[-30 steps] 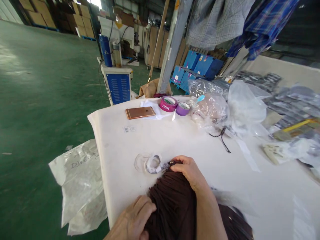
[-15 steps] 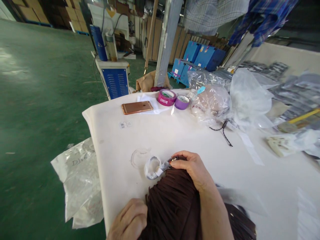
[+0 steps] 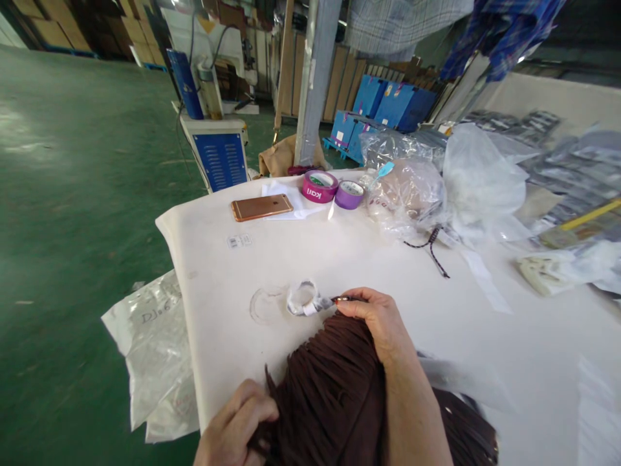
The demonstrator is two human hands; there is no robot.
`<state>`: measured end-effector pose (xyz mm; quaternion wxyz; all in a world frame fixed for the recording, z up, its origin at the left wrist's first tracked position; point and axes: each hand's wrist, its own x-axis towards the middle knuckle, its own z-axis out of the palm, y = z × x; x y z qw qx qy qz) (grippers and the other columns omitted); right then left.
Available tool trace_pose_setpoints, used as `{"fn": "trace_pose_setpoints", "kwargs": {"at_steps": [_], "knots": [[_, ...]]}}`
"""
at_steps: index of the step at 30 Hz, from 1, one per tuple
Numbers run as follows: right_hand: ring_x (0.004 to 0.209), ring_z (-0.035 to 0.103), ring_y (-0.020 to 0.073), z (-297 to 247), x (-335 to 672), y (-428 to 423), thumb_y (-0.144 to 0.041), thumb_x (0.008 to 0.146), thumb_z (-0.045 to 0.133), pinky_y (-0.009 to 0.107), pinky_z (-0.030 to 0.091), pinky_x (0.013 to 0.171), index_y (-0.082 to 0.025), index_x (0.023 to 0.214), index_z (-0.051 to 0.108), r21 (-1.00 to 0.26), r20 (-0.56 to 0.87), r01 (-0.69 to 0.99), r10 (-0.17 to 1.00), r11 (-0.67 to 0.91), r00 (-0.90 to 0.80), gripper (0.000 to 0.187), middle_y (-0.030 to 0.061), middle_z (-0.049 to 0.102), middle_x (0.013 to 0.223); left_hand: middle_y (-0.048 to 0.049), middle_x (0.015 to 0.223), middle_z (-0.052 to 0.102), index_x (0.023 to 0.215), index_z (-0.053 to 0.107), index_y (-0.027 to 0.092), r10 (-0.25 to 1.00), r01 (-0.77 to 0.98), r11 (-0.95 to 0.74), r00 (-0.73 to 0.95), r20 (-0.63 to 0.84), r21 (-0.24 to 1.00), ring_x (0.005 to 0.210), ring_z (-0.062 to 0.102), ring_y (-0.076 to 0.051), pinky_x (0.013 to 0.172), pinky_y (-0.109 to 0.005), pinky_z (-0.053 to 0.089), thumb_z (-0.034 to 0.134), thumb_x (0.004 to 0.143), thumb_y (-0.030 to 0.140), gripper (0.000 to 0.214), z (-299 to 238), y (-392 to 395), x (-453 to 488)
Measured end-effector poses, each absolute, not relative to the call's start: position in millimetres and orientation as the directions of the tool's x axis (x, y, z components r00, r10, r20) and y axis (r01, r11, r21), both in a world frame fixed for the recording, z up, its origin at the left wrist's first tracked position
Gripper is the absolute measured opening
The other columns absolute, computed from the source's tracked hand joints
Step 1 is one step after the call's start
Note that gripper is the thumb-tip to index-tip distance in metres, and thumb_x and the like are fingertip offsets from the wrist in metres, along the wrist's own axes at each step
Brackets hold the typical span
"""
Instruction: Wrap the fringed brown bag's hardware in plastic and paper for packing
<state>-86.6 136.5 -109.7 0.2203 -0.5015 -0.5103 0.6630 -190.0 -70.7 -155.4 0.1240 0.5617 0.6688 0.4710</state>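
A dark brown fringed piece of soft, leather-like strips lies bunched at the front of the table. At its far end my right hand pinches a small dark end piece with a shiny metal part. From that end a ring wrapped in whitish film sticks out to the left, over the tabletop. My left hand is closed on some brown fringe strips at the near left side, one strip end poking up above the fingers. More brown fringe shows to the right of my right forearm.
Toward the back of the white table lie a phone, a magenta tape roll, a purple tape roll and clear plastic bags. A black cord lies nearby. Plastic sheeting hangs off the left edge.
My right hand has lifted the end piece slightly away from me, and the wrapped ring has shifted up and right. My left hand has moved left and down, drawing fringe strips outward.
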Motion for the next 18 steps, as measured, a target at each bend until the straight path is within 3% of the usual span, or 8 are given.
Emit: {"fn": "trace_pose_setpoints", "kwargs": {"at_steps": [2,5,7,11,18], "knots": [[0.052,0.051,0.0119,-110,-86,137,-0.024,0.047,0.069,0.024,0.035,0.053,-0.016,0.061,0.065,-0.901,-0.433,0.220,0.807,-0.374,-0.402,0.017,-0.0033,0.061,0.051,-0.0022,0.088,0.051,0.076,0.047,0.020,0.872,0.615,-0.020,-0.375,0.315,0.788,0.080,0.054,-0.012,0.068,-0.018,0.045,0.041,0.075,0.007,0.015,-155,-69,-190],[0.052,0.050,0.0115,-111,-87,136,-0.024,0.047,0.069,0.023,0.035,0.052,-0.015,0.062,0.065,-0.903,-0.426,0.235,0.809,-0.358,-0.404,0.017,-0.0033,0.060,0.051,-0.0054,0.108,0.051,0.091,0.048,0.021,0.887,0.611,-0.001,-0.364,0.283,0.791,0.101,0.051,-0.015,0.084,-0.021,0.043,0.041,0.070,0.005,0.027,-157,-65,-190],[0.051,0.050,0.0112,-111,-87,135,-0.024,0.048,0.070,0.023,0.035,0.051,-0.015,0.063,0.066,-0.906,-0.418,0.248,0.817,-0.343,-0.398,0.018,-0.0035,0.060,0.051,-0.0049,0.104,0.053,0.096,0.046,0.021,0.914,0.581,-0.041,-0.307,0.266,0.813,0.097,0.053,-0.014,0.082,-0.022,0.044,0.037,0.070,0.003,0.033,-159,-62,-190],[0.051,0.050,0.0112,-110,-87,135,-0.025,0.048,0.070,0.023,0.035,0.051,-0.015,0.063,0.066,-0.903,-0.424,0.246,0.816,-0.351,-0.393,0.018,-0.0036,0.061,0.051,-0.0008,0.083,0.050,0.075,0.042,0.020,0.941,0.517,-0.108,-0.222,0.255,0.849,0.073,0.052,-0.011,0.064,-0.019,0.044,0.038,0.074,0.001,0.020,-161,-59,-190],[0.050,0.050,0.0117,-112,-85,135,-0.025,0.047,0.071,0.023,0.034,0.050,-0.016,0.063,0.065,-0.891,-0.454,0.236,0.795,-0.389,-0.403,0.018,-0.0037,0.060,0.051,-0.0022,0.089,0.048,0.079,0.043,0.020,0.885,0.679,-0.130,-0.250,0.394,0.723,0.077,0.051,-0.010,0.065,-0.018,0.043,0.029,0.068,-0.004,0.029,-152,-68,-192]]}}
